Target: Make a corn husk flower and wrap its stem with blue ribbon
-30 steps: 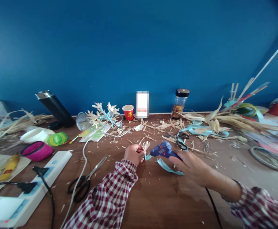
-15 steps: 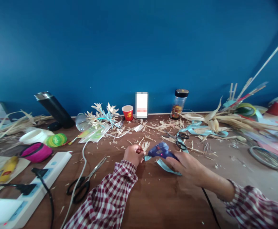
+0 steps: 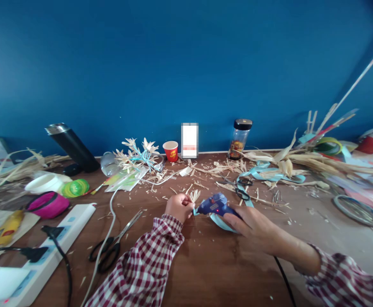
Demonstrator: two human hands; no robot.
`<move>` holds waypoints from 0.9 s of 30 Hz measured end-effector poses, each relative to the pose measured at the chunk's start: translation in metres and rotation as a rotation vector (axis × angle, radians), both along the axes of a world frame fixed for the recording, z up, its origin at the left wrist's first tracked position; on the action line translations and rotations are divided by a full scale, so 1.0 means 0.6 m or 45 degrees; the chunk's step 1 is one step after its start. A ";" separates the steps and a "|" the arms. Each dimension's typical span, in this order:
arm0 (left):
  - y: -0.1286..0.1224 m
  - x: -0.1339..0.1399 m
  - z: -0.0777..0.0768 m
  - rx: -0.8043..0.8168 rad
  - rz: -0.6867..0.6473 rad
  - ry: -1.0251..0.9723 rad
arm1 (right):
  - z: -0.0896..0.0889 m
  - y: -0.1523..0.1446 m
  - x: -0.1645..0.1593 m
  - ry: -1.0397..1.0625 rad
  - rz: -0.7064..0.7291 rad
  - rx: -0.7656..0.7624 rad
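Pinched in the fingers of my left hand (image 3: 180, 207) is a small husk flower (image 3: 195, 195) with pale, pointed petals and light blue ribbon at its base. My right hand (image 3: 250, 224) is wrapped round the handle of a blue glue gun (image 3: 215, 204), on which a small red light glows. The gun's nozzle points left and sits at the flower's base; whether it touches cannot be told. A loose light blue ribbon (image 3: 222, 224) curves beneath the gun. Its black cord (image 3: 284, 277) runs down from my right hand.
Black-handled scissors (image 3: 109, 249) lie left of my left sleeve, near a white power strip (image 3: 69, 230). Husk flowers (image 3: 138, 155), a red paper cup (image 3: 171, 152) and a lidded jar (image 3: 240, 138) stand along the wall. Husk scraps (image 3: 205, 169) litter the table; a yellow glue gun (image 3: 5, 232) lies left.
The glue gun has shifted slightly down and right, and its nozzle now shows beside the flower's base. My left hand has stayed nearly still, holding the flower.
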State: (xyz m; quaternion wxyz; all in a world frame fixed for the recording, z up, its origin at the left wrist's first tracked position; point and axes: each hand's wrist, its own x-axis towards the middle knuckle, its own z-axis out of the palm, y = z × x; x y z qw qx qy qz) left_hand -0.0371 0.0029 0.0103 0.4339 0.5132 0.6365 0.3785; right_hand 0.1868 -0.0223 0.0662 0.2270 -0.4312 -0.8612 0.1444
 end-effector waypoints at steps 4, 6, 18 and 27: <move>-0.001 0.000 0.000 0.010 0.003 0.012 | -0.017 0.003 -0.002 -0.076 0.029 -0.156; -0.002 0.001 0.000 -0.002 0.017 0.012 | -0.020 0.005 0.002 -0.069 0.038 -0.155; 0.000 0.000 0.003 -0.030 -0.003 0.042 | 0.004 -0.028 0.112 -0.042 -0.433 0.033; -0.004 0.008 0.012 -0.031 0.118 0.029 | -0.042 -0.038 0.351 -0.418 -1.225 0.501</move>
